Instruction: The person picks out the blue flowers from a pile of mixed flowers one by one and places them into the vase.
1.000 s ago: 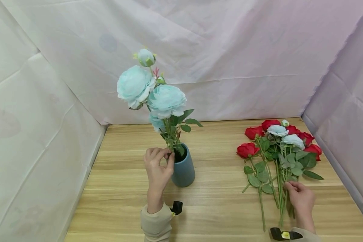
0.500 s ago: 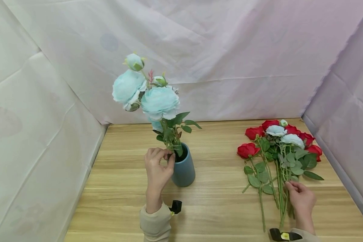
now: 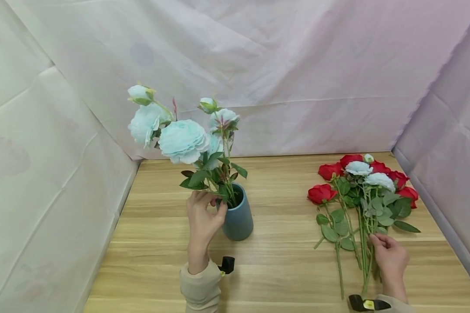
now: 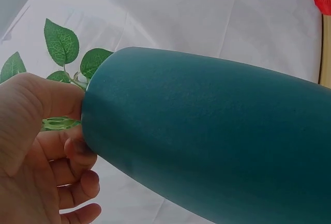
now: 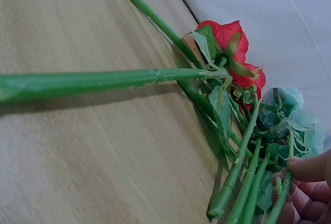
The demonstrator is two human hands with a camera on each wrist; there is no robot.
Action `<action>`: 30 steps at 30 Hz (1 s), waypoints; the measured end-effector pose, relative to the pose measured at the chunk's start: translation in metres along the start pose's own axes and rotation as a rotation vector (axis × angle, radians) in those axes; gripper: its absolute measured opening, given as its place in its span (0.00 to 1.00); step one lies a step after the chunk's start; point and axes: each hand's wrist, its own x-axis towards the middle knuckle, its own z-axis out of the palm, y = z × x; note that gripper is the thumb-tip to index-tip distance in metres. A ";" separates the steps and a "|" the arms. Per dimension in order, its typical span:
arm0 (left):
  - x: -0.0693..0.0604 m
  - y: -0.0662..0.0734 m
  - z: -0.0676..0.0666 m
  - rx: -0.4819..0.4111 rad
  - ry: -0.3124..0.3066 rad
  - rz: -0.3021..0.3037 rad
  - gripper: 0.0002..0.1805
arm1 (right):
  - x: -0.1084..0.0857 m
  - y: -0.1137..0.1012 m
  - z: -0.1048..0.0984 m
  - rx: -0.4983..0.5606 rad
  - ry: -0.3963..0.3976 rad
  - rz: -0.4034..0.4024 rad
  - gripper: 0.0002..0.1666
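Note:
The blue vase (image 3: 238, 221) stands upright on the table, holding pale blue flowers (image 3: 183, 141) that lean to the left. At its rim, the left hand (image 3: 203, 219) pinches with thumb and fingers; in the left wrist view that hand (image 4: 39, 136) grips the edge of the vase (image 4: 207, 125), with a green stem between thumb and fingers. On the right, the right hand (image 3: 391, 258) pinches a green stem among the lying flowers. The right wrist view shows this hand (image 5: 310, 182) with its thumb on a stem (image 5: 281, 200) below pale blue blooms (image 5: 302, 125).
Several red roses (image 3: 322, 194) and pale blue flowers (image 3: 380, 181) lie at the right of the wooden table (image 3: 286, 261), stems toward the front. White cloth walls (image 3: 278, 78) stand behind and at both sides.
The blue flowers in the vase have tilted left and lower and spread apart, with another pale bloom now showing behind. Both hands have stayed almost in place.

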 end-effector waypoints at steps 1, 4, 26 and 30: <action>0.000 0.000 0.000 0.002 0.005 0.005 0.13 | 0.000 0.000 0.000 -0.003 0.000 -0.001 0.20; 0.003 -0.001 0.000 -0.002 0.031 0.040 0.13 | -0.001 -0.001 0.000 -0.007 -0.005 -0.003 0.20; 0.004 0.019 -0.002 -0.165 0.222 -0.070 0.08 | -0.002 -0.004 0.000 0.023 -0.012 0.023 0.20; 0.009 0.032 -0.009 -0.242 0.156 -0.106 0.13 | -0.002 -0.004 0.000 0.025 -0.013 0.038 0.20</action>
